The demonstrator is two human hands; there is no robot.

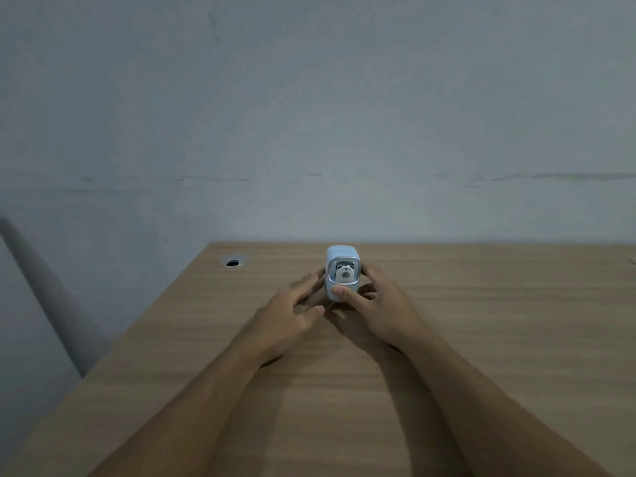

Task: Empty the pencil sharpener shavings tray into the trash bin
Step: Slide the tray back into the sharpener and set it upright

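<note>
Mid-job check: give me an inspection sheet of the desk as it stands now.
Surface: wooden desk, bare apart from the sharpener.
Job's things: blue pencil sharpener upright near the far edge, bear figure on its front; trash bin not seen.
Clutter: nothing seen.
Hands: left hand touching the sharpener's left side, fingers spread; right hand wrapped around its right side, thumb on the lower front.
Cables: nothing seen; cable hole empty.
Surroundings: plain grey wall.

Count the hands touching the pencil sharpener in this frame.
2. The left hand has fingertips against the left side of the pencil sharpener; the right hand wraps its right side with the thumb on the lower front. Contact behind the sharpener is hidden.
</note>
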